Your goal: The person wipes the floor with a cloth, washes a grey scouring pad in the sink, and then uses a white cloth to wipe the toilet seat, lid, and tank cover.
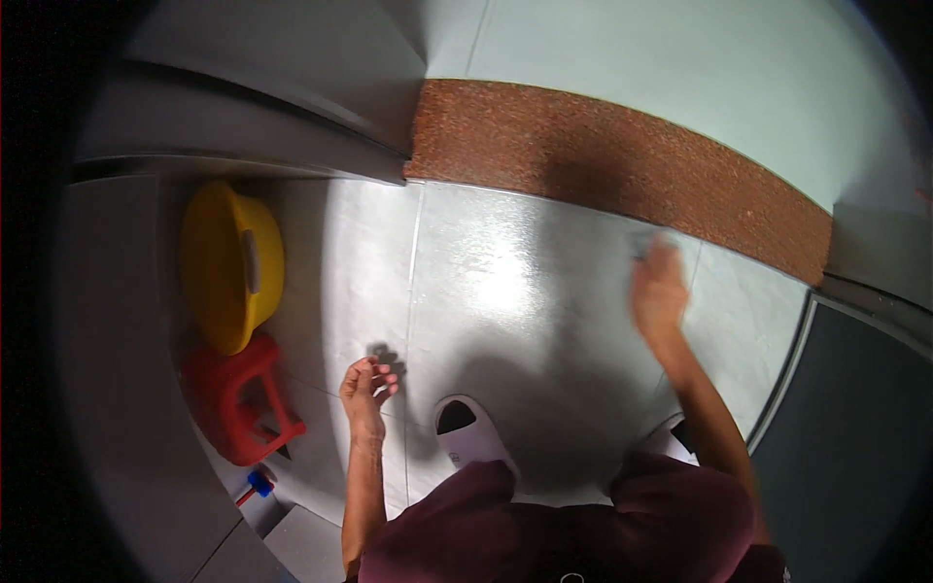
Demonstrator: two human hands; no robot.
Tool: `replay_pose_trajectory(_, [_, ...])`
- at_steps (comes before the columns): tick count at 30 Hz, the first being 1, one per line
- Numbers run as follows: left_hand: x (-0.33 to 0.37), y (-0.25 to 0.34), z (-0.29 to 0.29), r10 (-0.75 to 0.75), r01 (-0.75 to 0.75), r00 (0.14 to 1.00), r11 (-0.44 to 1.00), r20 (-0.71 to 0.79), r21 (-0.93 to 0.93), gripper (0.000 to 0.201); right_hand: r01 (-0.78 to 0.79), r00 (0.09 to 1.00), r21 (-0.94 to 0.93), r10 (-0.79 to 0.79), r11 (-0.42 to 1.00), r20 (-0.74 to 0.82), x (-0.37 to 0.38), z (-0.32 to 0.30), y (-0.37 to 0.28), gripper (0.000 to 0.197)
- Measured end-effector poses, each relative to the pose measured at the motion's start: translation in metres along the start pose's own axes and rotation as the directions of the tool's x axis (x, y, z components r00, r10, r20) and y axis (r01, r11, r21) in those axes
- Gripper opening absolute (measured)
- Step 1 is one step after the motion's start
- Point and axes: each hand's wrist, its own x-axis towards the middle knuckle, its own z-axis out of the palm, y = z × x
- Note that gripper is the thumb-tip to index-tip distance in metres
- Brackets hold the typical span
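Note:
Over the pale tiled floor (457, 233), my left hand (365, 396) hangs with its fingers loosely bent and apart, and I see nothing in it. It is nearest to a red plastic stool (222, 413) lying tipped at the left. My right hand (661, 291) is stretched forward near the brown speckled stone sill (505, 126). Motion smears its fingers. A small greyish blur shows by the fingertips, and I cannot make out whether it is a thing held or a shadow.
A yellow basin (216, 267) stands on edge against the left side, touching the stool. Below them lies a blue-and-red handled item (259, 484). Pale slippers (473, 442) are on my feet. A dark panel (855, 428) with a light edge is at the right.

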Motion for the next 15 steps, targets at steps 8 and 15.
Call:
replay_pose_trajectory(8, [0.020, 0.028, 0.019, 0.095, -0.093, 0.993, 0.995, 0.076, -0.029, 0.017, 0.709, 0.644, 0.233, -0.746, 0.665, 0.169, -0.064, -0.006, -0.141, 0.048])
replay_pose_trajectory(15, [0.030, 0.036, 0.050, 0.131, -0.147, 0.971, 0.987, 0.200, 0.068, 0.018, 0.541, 0.775, 0.166, -0.565, 0.825, 0.284, -0.091, -0.060, -0.039, 0.042])
